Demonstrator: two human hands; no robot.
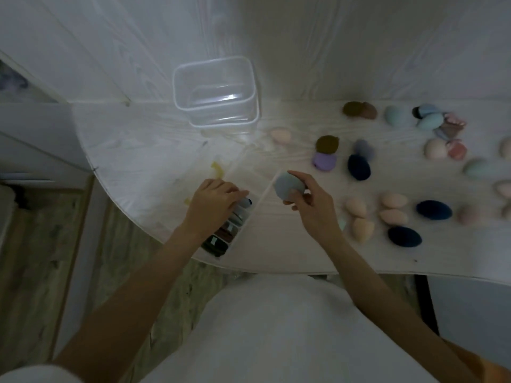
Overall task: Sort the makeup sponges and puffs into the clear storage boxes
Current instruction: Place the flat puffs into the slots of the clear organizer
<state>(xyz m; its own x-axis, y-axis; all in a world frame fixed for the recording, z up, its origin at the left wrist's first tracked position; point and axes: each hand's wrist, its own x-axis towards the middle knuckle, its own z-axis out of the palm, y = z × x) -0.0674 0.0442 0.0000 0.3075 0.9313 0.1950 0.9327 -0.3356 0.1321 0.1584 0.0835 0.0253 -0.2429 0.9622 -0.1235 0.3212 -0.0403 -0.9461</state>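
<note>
My right hand (311,204) holds a grey-blue puff (288,187) above a shallow clear storage box (250,172) that lies near the table's front edge. My left hand (214,200) rests on a row of puffs (225,230) standing on edge in the left compartment of that box, fingers pressing the top ones. A deeper clear box (217,92) stands empty at the back. Several sponges and puffs lie loose to the right: peach sponges (390,212), navy puffs (359,167), a purple puff (323,161), brown puffs (359,109), pale blue sponges (430,120).
The white table (138,139) curves off at the left and front, with wooden floor beyond. A yellow smear (217,168) marks the table left of the shallow box. The white wall stands right behind the deep box.
</note>
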